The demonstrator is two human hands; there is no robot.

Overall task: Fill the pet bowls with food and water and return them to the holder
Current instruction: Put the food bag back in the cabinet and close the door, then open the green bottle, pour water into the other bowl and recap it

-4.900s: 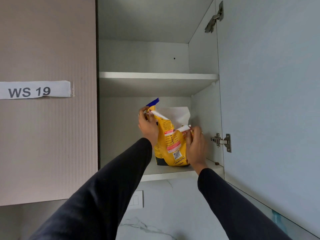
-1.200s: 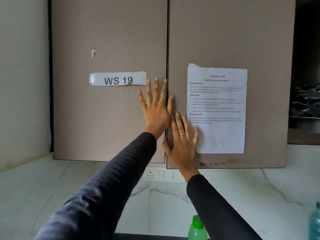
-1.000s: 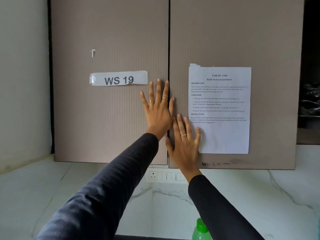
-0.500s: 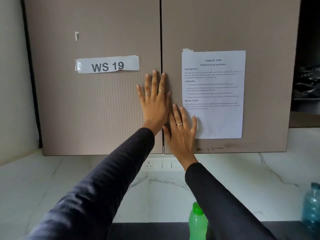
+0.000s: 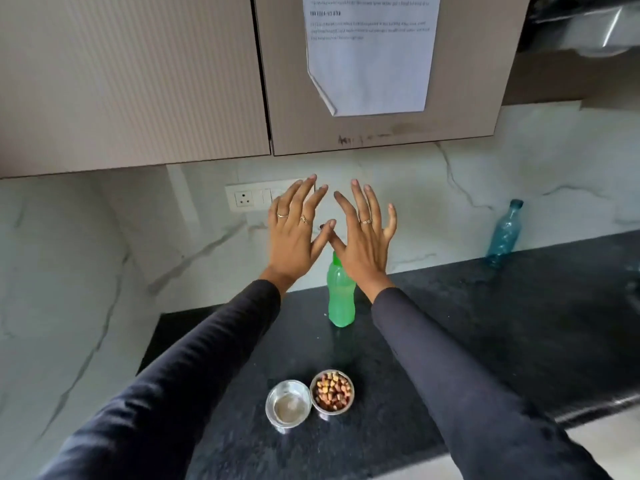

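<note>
Two small steel bowls stand side by side on the black counter (image 5: 485, 323). The right bowl (image 5: 332, 392) holds brown and orange kibble. The left bowl (image 5: 288, 407) has no food in it. A green bottle (image 5: 341, 299) stands upright behind them, its cap hidden by my right hand (image 5: 363, 242). My left hand (image 5: 298, 233) hovers beside it. Both hands are in the air with fingers spread, holding nothing, well above the bowls and below the shut cabinet doors (image 5: 138, 81).
A blue-green bottle (image 5: 504, 233) stands at the back right against the marble wall. A socket plate (image 5: 258, 198) sits on the wall behind my left hand. A printed sheet (image 5: 370, 57) is taped to the right cabinet door.
Earlier, both hands put a yellow food bag on the cabinet shelf, then pressed the doors shut. Now my hands are off the doors and lower, and my view has tilted down to the counter.
</note>
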